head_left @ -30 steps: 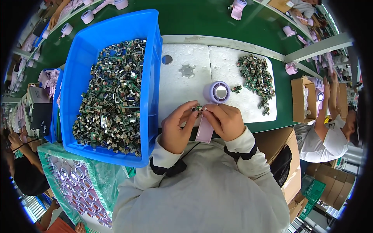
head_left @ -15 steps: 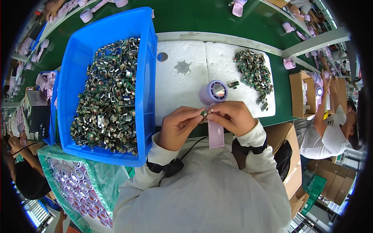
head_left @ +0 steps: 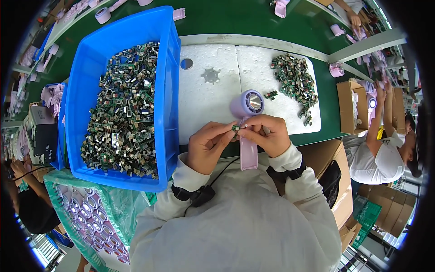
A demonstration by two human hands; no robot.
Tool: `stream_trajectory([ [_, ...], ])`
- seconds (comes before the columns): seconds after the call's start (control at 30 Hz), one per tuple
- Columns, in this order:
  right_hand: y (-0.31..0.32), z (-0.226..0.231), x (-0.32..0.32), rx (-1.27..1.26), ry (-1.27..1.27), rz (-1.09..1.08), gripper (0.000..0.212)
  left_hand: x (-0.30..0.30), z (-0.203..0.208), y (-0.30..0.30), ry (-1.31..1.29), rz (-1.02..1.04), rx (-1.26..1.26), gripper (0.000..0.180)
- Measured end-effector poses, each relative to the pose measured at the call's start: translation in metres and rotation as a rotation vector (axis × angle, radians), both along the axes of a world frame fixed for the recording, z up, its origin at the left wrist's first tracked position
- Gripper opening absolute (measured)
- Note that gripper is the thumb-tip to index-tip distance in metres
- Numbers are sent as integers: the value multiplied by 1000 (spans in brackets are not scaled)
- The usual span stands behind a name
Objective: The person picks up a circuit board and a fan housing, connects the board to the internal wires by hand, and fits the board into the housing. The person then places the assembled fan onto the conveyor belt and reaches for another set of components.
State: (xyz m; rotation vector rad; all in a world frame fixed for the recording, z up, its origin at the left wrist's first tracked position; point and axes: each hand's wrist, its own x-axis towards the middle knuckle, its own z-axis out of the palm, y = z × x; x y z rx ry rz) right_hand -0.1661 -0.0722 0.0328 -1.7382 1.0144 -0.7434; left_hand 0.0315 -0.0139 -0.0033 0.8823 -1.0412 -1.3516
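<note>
Between the thumb and fingers of my left hand is a small green circuit board. My right hand pinches right beside it, with a tiny white piece, perhaps a connector, at its fingertips. Under both hands lies a lilac handheld fan, its round head pointing away from me and its pink open handle toward me. My fingers hide the part where head and handle meet. A single loose circuit board lies just right of the fan head, on the white foam board.
A blue bin full of circuit boards stands at my left. More boards form a pile on the foam's right side. Below the bin, a green-lined crate holds pink round parts. Cardboard boxes and a co-worker are at the right.
The fan and both my hands appear slightly further left, along with a small shift of the whole view. My hands keep their pinch at the circuit board.
</note>
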Motion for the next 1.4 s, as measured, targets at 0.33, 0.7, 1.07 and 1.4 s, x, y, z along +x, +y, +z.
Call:
stream_trajectory([
  [0.33, -4, 22, 5, -213, 50, 133, 16, -2, -3, -1, -40, 122, 2, 28],
  [0.7, 3, 19, 18, -496, 215, -77, 13, -5, 1, 2, -74, 105, -46, 29],
  [1.07, 20, 15, 34, -478, 214, -189, 11, -15, 5, 11, -610, 349, -274, 32],
  [1.4, 19, 12, 44, -370, 126, -245, 11, -20, 8, 10, -697, 484, -326, 34],
])
